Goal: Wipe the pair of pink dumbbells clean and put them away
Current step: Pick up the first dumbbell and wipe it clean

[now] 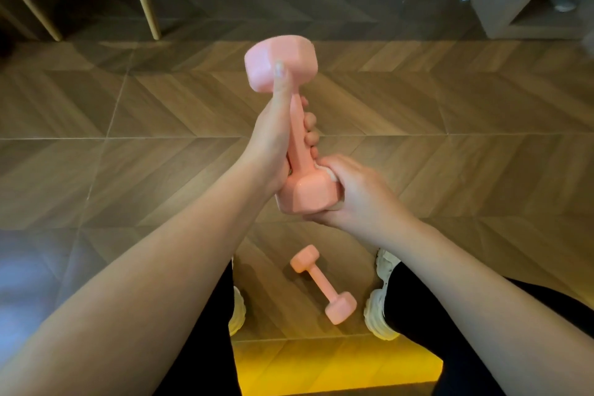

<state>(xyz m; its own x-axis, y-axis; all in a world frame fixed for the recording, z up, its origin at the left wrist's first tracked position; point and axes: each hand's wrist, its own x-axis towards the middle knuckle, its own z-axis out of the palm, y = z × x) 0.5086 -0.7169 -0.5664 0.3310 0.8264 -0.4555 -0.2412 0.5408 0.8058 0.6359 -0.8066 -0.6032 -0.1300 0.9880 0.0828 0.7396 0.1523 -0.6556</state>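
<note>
Forearms: bare.
Left hand: long, pale thumbnail.
Trousers: black, on both legs.
Sneakers: white, with chunky ridged soles.

You are looking at a dim, warm scene; the floor is brightest across the middle and shaded toward 12 o'clock; a yellow glow sits at 6 o'clock, a bluish sheen at 8 o'clock; a small glint marks the held dumbbell; edges bow, and 2 o'clock is blurred.
</note>
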